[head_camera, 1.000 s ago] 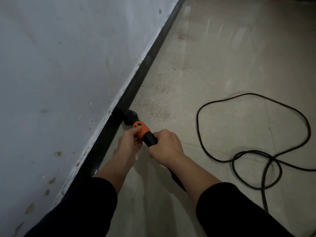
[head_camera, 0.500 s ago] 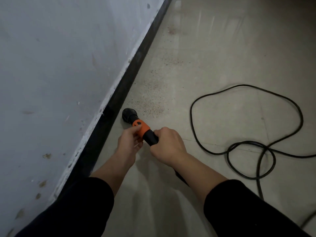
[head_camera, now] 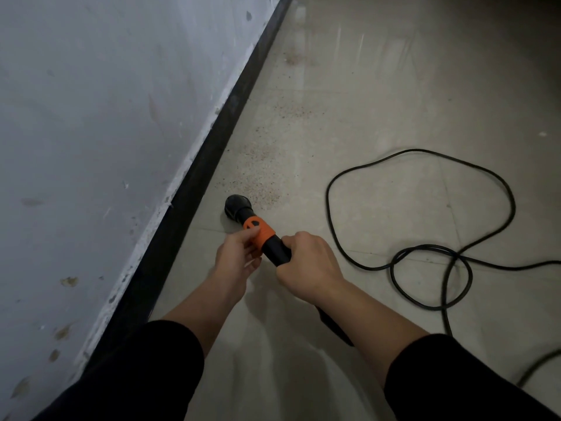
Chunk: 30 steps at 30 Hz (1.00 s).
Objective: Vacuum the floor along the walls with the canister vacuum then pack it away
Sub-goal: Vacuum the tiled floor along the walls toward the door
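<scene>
A black vacuum hose nozzle (head_camera: pixel 238 206) with an orange collar (head_camera: pixel 258 229) points down at the beige tiled floor (head_camera: pixel 379 101), a short way right of the black skirting board (head_camera: pixel 194 180). My left hand (head_camera: pixel 236 256) holds the orange collar with thumb and fingers. My right hand (head_camera: pixel 306 265) grips the black tube just behind the collar. A patch of reddish-brown grit (head_camera: pixel 261 174) lies on the floor just beyond the nozzle. The canister is out of view.
A grey-white scuffed wall (head_camera: pixel 91 117) fills the left side. A black power cord (head_camera: pixel 425 262) lies in loose loops on the floor to the right of my hands. More grit (head_camera: pixel 296 109) is scattered farther along the skirting.
The nozzle has moved away from the skirting board to the right, toward the grit patch. Both hands keep the same hold on the hose.
</scene>
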{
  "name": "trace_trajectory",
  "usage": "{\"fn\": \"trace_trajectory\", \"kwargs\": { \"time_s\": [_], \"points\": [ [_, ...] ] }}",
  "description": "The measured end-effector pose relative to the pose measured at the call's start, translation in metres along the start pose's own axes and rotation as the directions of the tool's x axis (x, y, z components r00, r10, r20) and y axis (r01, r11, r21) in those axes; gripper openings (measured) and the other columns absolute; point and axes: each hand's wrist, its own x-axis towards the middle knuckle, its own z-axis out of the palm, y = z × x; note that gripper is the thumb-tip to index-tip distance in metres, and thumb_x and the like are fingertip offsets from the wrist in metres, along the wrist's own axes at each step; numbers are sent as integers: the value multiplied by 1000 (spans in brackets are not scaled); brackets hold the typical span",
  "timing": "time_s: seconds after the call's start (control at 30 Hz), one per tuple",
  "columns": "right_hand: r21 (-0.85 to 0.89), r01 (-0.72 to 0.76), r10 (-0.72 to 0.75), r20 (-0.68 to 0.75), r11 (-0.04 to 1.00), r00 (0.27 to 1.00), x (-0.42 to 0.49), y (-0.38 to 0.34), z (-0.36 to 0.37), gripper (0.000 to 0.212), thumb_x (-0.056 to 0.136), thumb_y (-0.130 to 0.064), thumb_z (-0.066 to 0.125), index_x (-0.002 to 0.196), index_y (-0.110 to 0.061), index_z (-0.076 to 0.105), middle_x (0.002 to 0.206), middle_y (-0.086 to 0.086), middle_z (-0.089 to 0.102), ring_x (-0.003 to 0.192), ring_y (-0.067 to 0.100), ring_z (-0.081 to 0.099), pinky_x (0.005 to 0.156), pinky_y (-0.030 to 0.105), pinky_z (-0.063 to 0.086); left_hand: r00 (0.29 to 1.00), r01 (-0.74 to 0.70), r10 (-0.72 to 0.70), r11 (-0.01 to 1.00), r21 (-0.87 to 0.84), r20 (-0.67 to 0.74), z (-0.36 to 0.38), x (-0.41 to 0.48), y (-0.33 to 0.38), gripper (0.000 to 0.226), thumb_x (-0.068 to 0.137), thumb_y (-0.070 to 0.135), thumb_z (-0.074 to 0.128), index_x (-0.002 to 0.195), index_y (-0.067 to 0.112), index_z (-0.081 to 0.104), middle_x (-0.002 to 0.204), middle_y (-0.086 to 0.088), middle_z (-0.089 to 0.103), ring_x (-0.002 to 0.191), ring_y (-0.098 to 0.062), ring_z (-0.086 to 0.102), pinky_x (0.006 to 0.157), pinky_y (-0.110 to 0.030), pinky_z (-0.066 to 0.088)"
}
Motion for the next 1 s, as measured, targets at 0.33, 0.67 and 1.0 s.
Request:
{"fn": "trace_trajectory", "kwargs": {
  "time_s": [0.33, 0.67, 1.0],
  "points": [
    [12, -51, 51, -40, 999, 998, -7, 17, -10, 18, 71, -7, 59, 68, -19, 46, 62, -1, 44, 53, 13, 42, 46, 25, 28, 999, 22, -24, 999, 39, 44, 22, -8, -6, 27, 92, 23, 61, 115, 10, 59, 106, -7, 65, 93, -16, 62, 68, -27, 44],
    [69, -93, 99, -78, 993, 992, -5, 41, -21, 18, 71, -6, 60, 68, -19, 47, 61, -1, 46, 53, 13, 44, 46, 24, 30, 996, 24, -29, 997, 68, 84, 51, -5, -14, 28, 91, 27, 63, 114, 12, 62, 105, -4, 67, 95, -15, 62, 68, -27, 45],
    [87, -162, 169, -85, 983, 982, 7, 56, -42, 19, 73, -9, 68, 92, -14, 66, 75, 5, 63, 69, 22, 60, 62, 31, 53, 990, 86, -97, 991, 106, 106, 84, 0, -7, 22, 92, 26, 64, 108, 13, 57, 96, -1, 64, 95, -15, 61, 84, -32, 45]
  ]
}}
